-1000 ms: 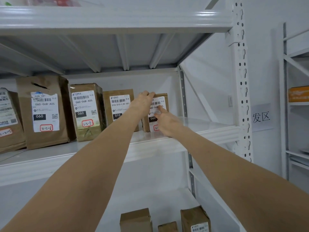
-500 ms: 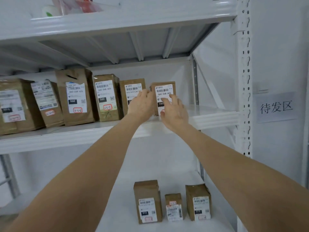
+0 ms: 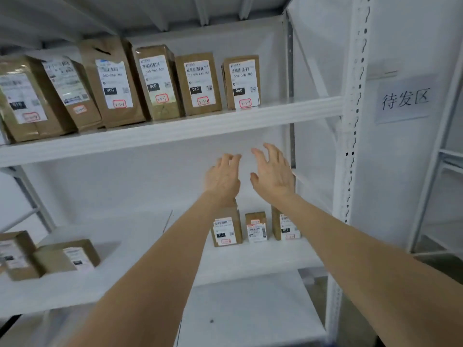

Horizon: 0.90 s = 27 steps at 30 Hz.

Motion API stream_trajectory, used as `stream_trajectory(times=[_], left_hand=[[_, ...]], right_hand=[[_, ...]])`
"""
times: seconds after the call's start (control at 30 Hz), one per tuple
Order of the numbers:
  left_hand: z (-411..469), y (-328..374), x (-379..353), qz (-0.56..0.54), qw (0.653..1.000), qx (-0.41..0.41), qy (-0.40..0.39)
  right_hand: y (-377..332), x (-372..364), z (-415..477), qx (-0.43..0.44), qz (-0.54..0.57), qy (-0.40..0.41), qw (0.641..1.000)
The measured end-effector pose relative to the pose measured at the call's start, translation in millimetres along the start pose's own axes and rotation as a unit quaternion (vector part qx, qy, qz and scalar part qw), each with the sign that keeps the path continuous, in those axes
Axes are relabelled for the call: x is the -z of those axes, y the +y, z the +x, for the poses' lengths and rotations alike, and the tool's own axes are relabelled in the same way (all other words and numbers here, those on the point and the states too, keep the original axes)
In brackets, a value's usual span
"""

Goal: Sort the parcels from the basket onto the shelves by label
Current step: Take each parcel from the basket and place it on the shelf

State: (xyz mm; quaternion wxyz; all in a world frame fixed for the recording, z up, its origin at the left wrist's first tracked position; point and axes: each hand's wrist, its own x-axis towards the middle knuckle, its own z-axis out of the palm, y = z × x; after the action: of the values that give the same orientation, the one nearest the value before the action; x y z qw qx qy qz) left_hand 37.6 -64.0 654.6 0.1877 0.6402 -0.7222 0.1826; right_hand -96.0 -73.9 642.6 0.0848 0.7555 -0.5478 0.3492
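Observation:
Several brown parcels with white labels stand in a row on the upper shelf (image 3: 175, 132). The rightmost one, a small parcel marked 060 (image 3: 241, 82), stands upright and free at the row's end, next to a parcel marked 010 (image 3: 198, 83). My left hand (image 3: 222, 176) and my right hand (image 3: 271, 172) hover side by side below that shelf, fingers relaxed, holding nothing. Behind my wrists, three small parcels (image 3: 226, 231) stand on the lower shelf (image 3: 250, 261); my arms partly hide two of them.
Two more brown parcels (image 3: 66, 255) lie at the left of the lower shelf. A white perforated upright (image 3: 352, 121) bounds the shelves on the right, beside a paper wall sign (image 3: 404, 98). Another white rack (image 3: 441, 171) stands at far right.
Both hands let go of the small 060 parcel, left standing on the upper shelf, and dropped back below the shelf edge. The camera view tilted downward.

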Motion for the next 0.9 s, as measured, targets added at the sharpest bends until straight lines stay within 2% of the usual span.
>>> stream_trajectory(times=[0.17,0.3,0.4,0.6,0.77,0.9], left_hand=[[-92,11,-70,-0.03,0.988,0.015,-0.15],[-160,27,-139,-0.051,0.959,0.02,-0.278],[-199,41,-187,-0.067,0.931,0.023,-0.359],[-259,64,-289,-0.082,0.888,0.045,-0.451],[-293,85,-380,-0.086,0.836,0.107,-0.532],[-319,110,-446,-0.093,0.825,0.126,-0.542]], right_hand=[[19,-51,-107,-0.049,-0.002,-0.143,0.988],[54,-94,-189,-0.098,-0.014,-0.294,0.95],[82,-127,-236,-0.126,-0.015,-0.353,0.927],[144,-202,-310,-0.147,-0.002,-0.438,0.887],[197,-272,-361,-0.164,0.0,-0.521,0.837],[234,-325,-400,-0.205,0.006,-0.553,0.807]])
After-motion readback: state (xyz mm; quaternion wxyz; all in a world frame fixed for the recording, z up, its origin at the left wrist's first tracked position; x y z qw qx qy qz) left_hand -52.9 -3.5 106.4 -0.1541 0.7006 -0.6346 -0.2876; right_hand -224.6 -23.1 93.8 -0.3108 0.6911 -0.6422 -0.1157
